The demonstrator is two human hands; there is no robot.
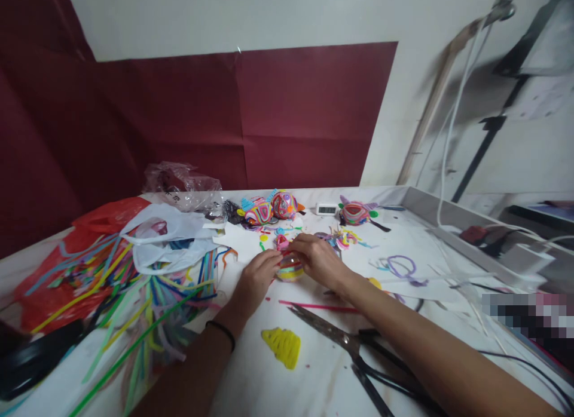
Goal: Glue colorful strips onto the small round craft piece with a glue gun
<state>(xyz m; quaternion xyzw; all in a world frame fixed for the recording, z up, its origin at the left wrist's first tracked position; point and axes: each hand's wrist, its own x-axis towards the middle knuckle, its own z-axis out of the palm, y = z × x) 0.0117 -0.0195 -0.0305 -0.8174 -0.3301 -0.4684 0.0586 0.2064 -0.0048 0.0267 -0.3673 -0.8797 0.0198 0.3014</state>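
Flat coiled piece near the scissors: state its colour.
Yellow, clearest in the head view: the flat coiled piece left of the scissors.

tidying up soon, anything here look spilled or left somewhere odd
The coloured strips spill loosely out of the plastic bags across the table's left side. Open scissors lie close by the right forearm. Both hands hold a small ball.

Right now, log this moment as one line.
hands: left and right both on striped ball | scissors near right arm | yellow shape in front
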